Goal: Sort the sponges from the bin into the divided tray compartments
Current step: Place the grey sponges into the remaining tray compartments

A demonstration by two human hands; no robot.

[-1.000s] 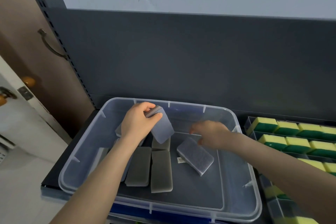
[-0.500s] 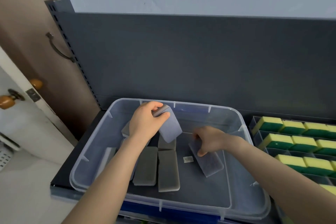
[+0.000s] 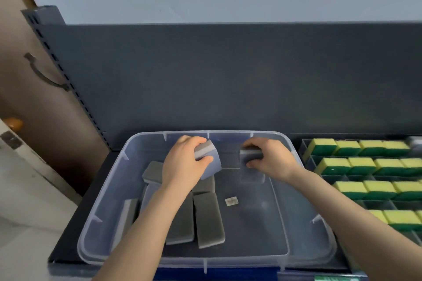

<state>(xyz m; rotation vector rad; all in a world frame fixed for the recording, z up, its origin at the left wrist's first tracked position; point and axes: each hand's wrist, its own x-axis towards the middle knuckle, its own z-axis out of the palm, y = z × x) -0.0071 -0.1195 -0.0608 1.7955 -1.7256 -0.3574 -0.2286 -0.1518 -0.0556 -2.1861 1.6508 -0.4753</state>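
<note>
A clear plastic bin (image 3: 109, 201) sits in front of me with several grey sponges (image 3: 209, 219) lying flat in its left half. My left hand (image 3: 185, 162) is closed on one grey sponge (image 3: 209, 157), held tilted above the others. My right hand (image 3: 269, 157) grips a second grey sponge (image 3: 250, 155), lifted above the bin floor near the back wall. To the right stands the divided tray (image 3: 307, 162), its rows filled with yellow-and-green sponges (image 3: 333, 165).
A small white label (image 3: 231, 201) lies on the bin floor. A dark grey shelf back panel (image 3: 228, 80) rises behind the bin. A brown door with a metal handle (image 3: 43, 75) stands at the left. The shelf's front edge is just below the bin.
My right hand has picked the grey sponge up off the bin floor and raised it toward the back. My left hand has kept its sponge and stayed roughly in place.
</note>
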